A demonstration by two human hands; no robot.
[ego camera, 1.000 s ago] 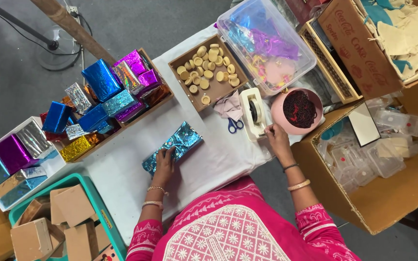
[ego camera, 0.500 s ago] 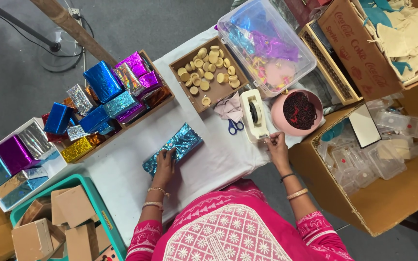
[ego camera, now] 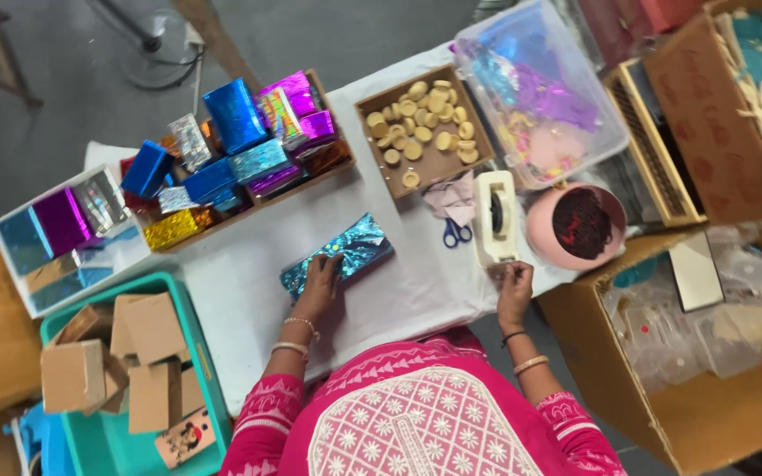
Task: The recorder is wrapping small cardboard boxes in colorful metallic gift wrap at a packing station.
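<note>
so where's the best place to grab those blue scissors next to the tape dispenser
Probably by the blue handle loops of the scissors, coming from the near table edge. The loops point toward the person, while the blades lie tucked under the pale cloth, so the fingers get a clear hold only at the handles, left of the tape dispenser.

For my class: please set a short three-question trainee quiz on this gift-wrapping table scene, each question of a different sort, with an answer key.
1. True or false: the left hand rests on the blue foil-wrapped box.
2. The right hand is just below which item? A the scissors B the tape dispenser C the pink bowl
3. Fill in: the wooden tray holds small round ____ pieces.

Key: 1 true; 2 B; 3 tan.
</note>
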